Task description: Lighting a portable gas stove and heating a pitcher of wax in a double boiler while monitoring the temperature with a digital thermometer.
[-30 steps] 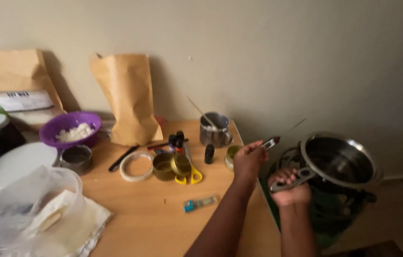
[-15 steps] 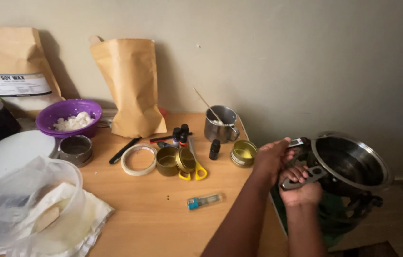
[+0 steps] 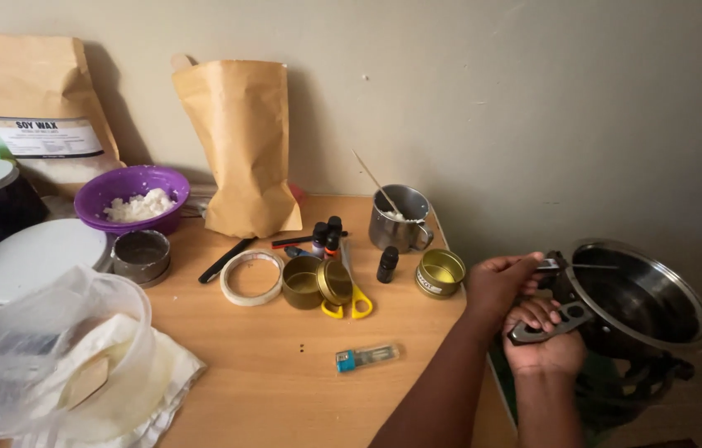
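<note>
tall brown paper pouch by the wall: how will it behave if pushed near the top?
The tall brown paper pouch stands upright and narrow-based, so it would probably tip. Its creased sides suggest it would buckle, not stay stiff. How full it is cannot be seen.

We cannot make out what the left hand (image 3: pixel 507 280) pinches at the steel pot (image 3: pixel 645 299) rim: a thin piece, too small to identify. The right hand (image 3: pixel 543 340) covers most of the pot handle (image 3: pixel 551 322). The stand beneath the pot is dark and indistinct. The clear plastic tub (image 3: pixel 44 348) is cut by the left and bottom edges; its contents are blurred. The labelled paper bag (image 3: pixel 31 108) and the green-lidded items at far left run off frame. The metal cup (image 3: pixel 399 217) hides its stick's lower end.
</note>
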